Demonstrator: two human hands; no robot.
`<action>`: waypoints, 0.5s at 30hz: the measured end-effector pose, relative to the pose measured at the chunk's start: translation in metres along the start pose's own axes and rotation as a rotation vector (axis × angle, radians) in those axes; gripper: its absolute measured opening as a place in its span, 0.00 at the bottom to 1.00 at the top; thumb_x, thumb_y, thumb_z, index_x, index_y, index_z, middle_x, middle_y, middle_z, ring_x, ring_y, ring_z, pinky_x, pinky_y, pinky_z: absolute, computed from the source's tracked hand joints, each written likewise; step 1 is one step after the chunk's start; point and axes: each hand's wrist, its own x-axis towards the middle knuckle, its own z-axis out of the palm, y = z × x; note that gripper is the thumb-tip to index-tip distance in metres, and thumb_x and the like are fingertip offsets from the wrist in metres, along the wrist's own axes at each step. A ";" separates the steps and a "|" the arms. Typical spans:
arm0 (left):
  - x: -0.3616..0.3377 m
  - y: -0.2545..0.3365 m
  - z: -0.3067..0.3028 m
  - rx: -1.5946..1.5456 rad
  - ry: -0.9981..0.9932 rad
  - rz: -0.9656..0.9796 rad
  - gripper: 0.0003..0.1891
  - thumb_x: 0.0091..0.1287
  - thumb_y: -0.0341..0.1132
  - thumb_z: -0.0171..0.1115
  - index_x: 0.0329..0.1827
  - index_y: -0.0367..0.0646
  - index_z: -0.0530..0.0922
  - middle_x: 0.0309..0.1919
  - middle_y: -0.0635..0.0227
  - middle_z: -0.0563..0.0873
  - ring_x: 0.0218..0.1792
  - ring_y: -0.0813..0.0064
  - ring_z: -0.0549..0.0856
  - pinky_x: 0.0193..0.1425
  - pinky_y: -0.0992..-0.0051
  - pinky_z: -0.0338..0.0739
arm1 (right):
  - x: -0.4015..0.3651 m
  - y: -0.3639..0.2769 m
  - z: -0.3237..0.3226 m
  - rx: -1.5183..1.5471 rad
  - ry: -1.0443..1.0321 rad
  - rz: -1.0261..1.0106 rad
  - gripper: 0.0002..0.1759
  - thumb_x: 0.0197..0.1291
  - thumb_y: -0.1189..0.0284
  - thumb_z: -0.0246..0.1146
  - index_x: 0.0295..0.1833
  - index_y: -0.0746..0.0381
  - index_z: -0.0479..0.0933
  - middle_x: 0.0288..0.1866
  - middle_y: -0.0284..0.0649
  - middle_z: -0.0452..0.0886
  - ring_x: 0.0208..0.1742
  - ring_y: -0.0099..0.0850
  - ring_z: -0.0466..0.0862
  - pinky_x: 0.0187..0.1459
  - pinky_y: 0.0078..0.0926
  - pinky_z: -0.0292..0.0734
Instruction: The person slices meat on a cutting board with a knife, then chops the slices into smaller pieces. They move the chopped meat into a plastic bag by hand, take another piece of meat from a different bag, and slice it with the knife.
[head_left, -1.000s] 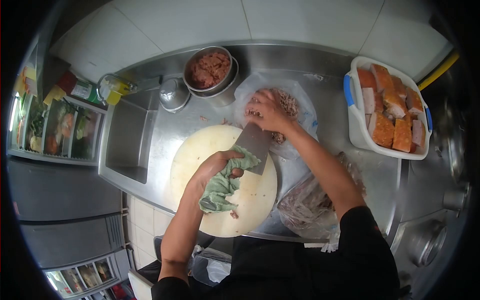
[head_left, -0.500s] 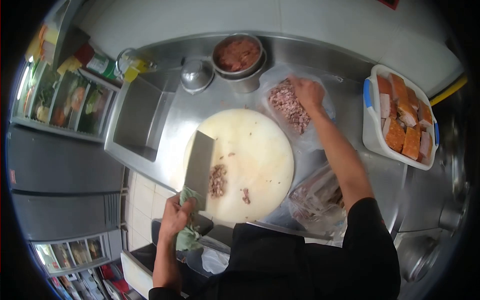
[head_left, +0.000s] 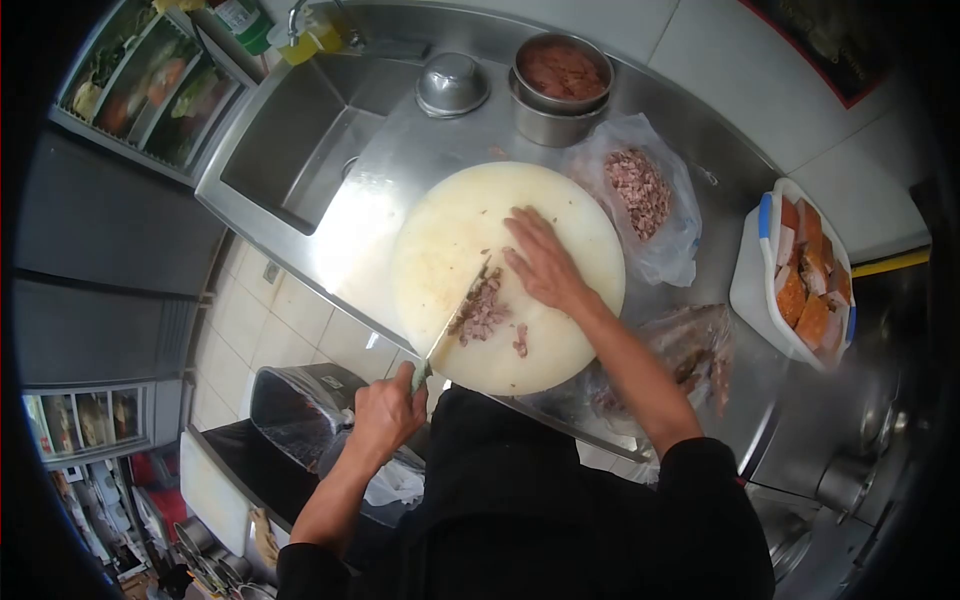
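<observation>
A cleaver (head_left: 462,312) is in my left hand (head_left: 388,413), the fingers wrapped round its handle, where a bit of green cloth (head_left: 421,374) shows. The blade is seen nearly edge-on, standing against the left side of a small heap of chopped meat (head_left: 486,314) on the round white cutting board (head_left: 560,352). My right hand (head_left: 545,262) is over the board just right of the heap, fingers stretched out and apart, holding nothing. A smaller scrap of meat (head_left: 520,341) lies right of the heap.
Beyond the board, an open plastic bag (head_left: 672,262) holds diced meat (head_left: 638,193). Stacked metal pots (head_left: 560,128) contain ground meat; an overturned metal bowl (head_left: 452,85) is near the sink (head_left: 270,170). At right are bagged meat (head_left: 690,350) and a white tub (head_left: 752,285) of browned meat blocks.
My right hand has left the diced meat in the bag and come back over the board. The cleaver has turned from showing its flat side to edge-on beside the heap. The view has shifted.
</observation>
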 end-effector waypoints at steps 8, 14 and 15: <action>0.034 -0.043 -0.018 0.099 0.090 0.072 0.12 0.64 0.36 0.66 0.46 0.43 0.75 0.21 0.50 0.84 0.28 0.44 0.86 0.33 0.48 0.80 | -0.040 -0.066 0.000 0.411 -0.296 0.016 0.17 0.69 0.70 0.61 0.58 0.69 0.79 0.60 0.52 0.82 0.65 0.49 0.79 0.66 0.41 0.73; 0.108 -0.046 -0.012 0.174 0.186 0.272 0.10 0.63 0.36 0.65 0.42 0.43 0.76 0.19 0.53 0.83 0.23 0.48 0.85 0.29 0.52 0.79 | -0.065 -0.066 -0.014 0.419 0.000 0.095 0.12 0.65 0.73 0.64 0.51 0.67 0.84 0.54 0.50 0.85 0.60 0.47 0.82 0.62 0.38 0.77; 0.118 -0.044 -0.010 0.182 0.216 0.303 0.09 0.63 0.36 0.64 0.41 0.43 0.76 0.18 0.54 0.83 0.22 0.49 0.85 0.28 0.52 0.79 | -0.070 -0.066 -0.014 0.417 0.004 0.097 0.12 0.65 0.73 0.64 0.51 0.67 0.84 0.54 0.50 0.85 0.60 0.47 0.82 0.62 0.38 0.77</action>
